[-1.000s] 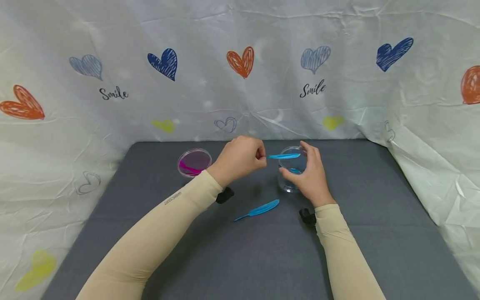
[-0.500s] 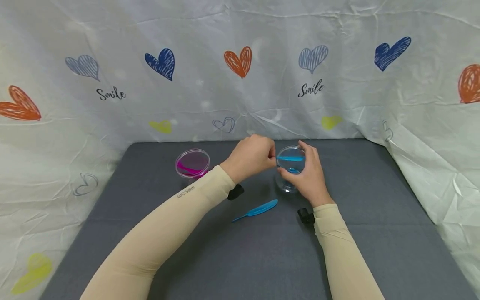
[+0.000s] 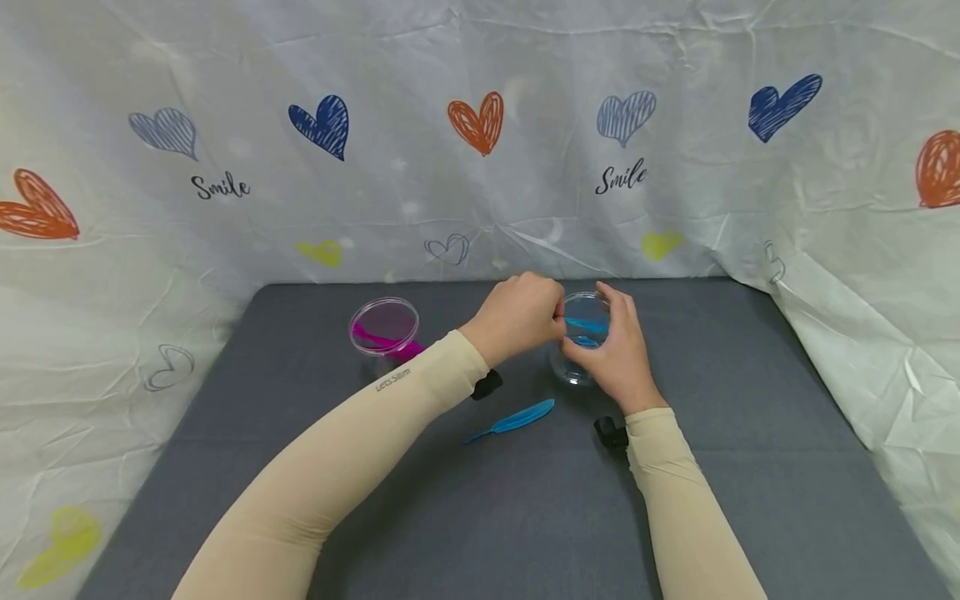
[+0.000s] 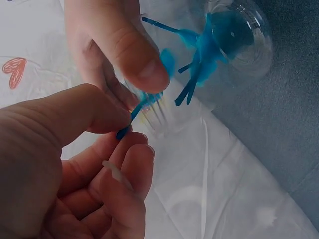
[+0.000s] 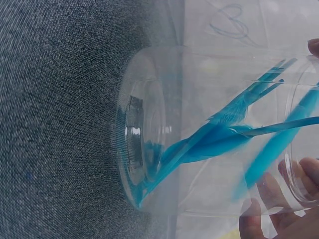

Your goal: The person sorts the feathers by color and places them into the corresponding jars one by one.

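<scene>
My left hand (image 3: 519, 312) pinches the quill of a blue feather (image 3: 587, 325) between thumb and fingertips. The vane of this feather slants into the mouth of a clear plastic jar (image 3: 573, 372); in the right wrist view it shows blurred near the rim. Around the upper part of the jar, my right hand (image 3: 618, 354) grips with thumb on the near side and fingers on the far side. Several blue feathers (image 5: 209, 137) lean inside the jar, quills upward. The jar stands upright on the grey table.
One more blue feather (image 3: 522, 417) lies on the grey tabletop (image 3: 585, 517) in front of the jar. To the left stands a second clear jar (image 3: 384, 302) holding magenta feathers (image 3: 378, 339), partly behind my left sleeve. A white curtain (image 3: 525, 183) with printed hearts hangs behind.
My left hand has moved right, bringing the blue feather from over the jar's mouth down into it, its tip now tilted lower. My right hand has kept its grip on the jar.
</scene>
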Available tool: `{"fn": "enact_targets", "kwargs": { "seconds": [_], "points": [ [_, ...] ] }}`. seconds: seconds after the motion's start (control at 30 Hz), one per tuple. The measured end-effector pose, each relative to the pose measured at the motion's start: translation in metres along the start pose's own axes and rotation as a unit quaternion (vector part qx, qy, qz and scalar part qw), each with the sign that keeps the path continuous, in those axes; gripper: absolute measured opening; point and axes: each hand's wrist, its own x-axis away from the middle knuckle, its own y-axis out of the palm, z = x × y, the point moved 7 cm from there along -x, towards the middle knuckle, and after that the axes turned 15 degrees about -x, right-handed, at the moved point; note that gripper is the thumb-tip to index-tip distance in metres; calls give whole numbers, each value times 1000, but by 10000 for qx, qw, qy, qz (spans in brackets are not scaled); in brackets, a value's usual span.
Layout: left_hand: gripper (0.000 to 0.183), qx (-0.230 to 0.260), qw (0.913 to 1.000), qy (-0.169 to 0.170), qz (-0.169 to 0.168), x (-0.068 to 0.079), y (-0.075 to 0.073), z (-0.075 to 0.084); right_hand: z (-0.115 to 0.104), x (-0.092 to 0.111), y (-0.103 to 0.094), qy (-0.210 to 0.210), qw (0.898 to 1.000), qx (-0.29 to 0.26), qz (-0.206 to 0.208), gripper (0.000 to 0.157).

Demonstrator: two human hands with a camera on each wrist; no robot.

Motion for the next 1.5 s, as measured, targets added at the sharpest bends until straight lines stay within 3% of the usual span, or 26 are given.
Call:
{"fn": "enact_targets", "kwargs": {
  "seconds": [0.17,0.67,1.5],
  "points": [
    [6,93,9999,-94,-59,4,3,-5,-1,0,3,18,10000,2,-43,99],
    [15,281,9989,-374,28,27,7,-30,-2,2,5,-9,10000,-23,-45,102],
    [15,809,9921,-955,-122,105,70,-82,-3,5,2,60,10000,14,5,105]
  ]
}}
